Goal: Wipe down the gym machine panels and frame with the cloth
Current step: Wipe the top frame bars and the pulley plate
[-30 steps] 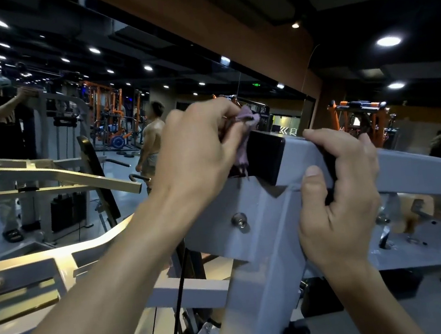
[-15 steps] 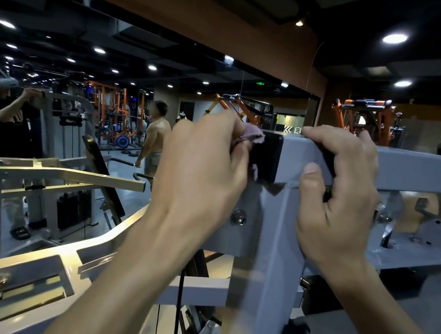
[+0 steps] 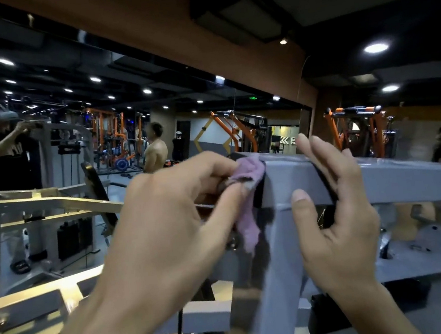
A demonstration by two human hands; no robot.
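While the fingers (image 3: 214, 167) of the left hand (image 3: 170, 217) curl round a bunched pale purple cloth (image 3: 247, 188), they press it against the end of the grey frame beam (image 3: 399, 181), where a dark cap seems to sit, though blur makes that hard to judge. Part of the cloth hangs down beside the slanted grey post (image 3: 276, 271). Just right of it, the right hand (image 3: 337, 224) has its fingers loosened and spread, thumb touching the beam's front face. Orange racks (image 3: 359, 127) stand well behind.
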